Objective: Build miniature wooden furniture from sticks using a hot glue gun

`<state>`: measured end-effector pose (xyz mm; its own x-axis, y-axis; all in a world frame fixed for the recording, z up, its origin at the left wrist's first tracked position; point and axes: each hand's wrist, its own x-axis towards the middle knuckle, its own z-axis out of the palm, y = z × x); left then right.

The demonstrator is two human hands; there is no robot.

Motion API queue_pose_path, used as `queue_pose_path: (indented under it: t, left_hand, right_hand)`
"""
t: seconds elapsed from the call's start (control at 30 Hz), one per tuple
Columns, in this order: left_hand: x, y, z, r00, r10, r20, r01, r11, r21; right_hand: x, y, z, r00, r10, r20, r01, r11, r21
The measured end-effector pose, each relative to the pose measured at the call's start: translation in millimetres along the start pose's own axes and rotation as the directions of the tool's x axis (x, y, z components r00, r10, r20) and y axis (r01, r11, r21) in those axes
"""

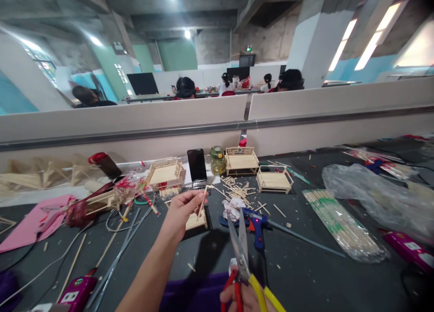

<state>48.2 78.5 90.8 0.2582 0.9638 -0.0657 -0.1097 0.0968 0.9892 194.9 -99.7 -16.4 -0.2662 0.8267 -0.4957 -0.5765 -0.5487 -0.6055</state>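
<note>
My left hand (181, 212) is raised over the dark table, fingers pinched on a thin wooden stick (203, 202) that points down toward a small flat wooden piece (196, 220) lying just below. My right hand (244, 297) shows at the bottom edge, closed round the red and yellow handles of a pair of scissors (241, 248); the blades are slightly apart and point away from me. A blue glue gun (256, 226) lies just behind the blades, beside a pile of cut sticks (235, 190).
Small wooden furniture models (240, 160) (274, 180) (166, 172) stand near a black phone (197, 165) and a jar (217, 160). A wrapped bundle of sticks (342, 226) and a plastic bag (376, 194) lie right; pink sheet (34, 221) and cables left. People sit behind the partition (217, 117).
</note>
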Motion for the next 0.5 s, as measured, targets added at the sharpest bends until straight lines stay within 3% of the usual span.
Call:
queue_pose_path:
  t: [0.2,0.37,0.5]
  left_hand:
    - [7,-9,7.9,0.998,-0.067,0.013,0.067,0.998,0.0]
    - [8,-15,9.9,0.995,-0.085,0.042,0.084,0.996,0.035]
    - [7,-19,9.2,0.996,-0.077,0.054,0.073,0.996,0.059]
  right_hand:
    - [9,-13,19,0.958,-0.28,0.051,0.273,0.954,0.121]
    - [24,-25,28,0.935,-0.339,0.105,0.326,0.938,0.119]
    - [34,-28,29,0.948,-0.289,0.137,0.28,0.957,0.081]
